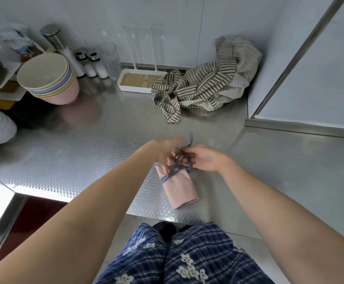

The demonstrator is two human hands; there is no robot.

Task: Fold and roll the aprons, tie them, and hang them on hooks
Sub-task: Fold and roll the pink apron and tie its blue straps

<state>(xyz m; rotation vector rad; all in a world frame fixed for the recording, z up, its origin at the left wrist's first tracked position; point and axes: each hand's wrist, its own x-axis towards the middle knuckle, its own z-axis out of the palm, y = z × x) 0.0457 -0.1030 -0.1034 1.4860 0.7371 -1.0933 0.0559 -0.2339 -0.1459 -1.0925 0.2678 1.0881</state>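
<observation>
Rolled pink apron (179, 189) on the steel counter (269, 171), both hands (left (165, 152), right (202, 158)) pinching its blue ties (180, 162), crumpled striped apron (204, 87) lying far right by a pastel bowl stack (50, 78).

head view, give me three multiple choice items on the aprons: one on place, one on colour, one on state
1. Where does the striped apron lie?
A. back right corner of the counter
B. in the stacked bowls
C. on a hook

2. What colour are the ties on the pink apron roll?
A. red
B. blue
C. white

3. What state is the pink apron in?
A. spread flat
B. hanging
C. rolled, ties in both hands

Answers:
1 A, it is heaped by the white tray.
2 B, blue straps cross the roll.
3 C, left hand and right hand work the ties.
</observation>
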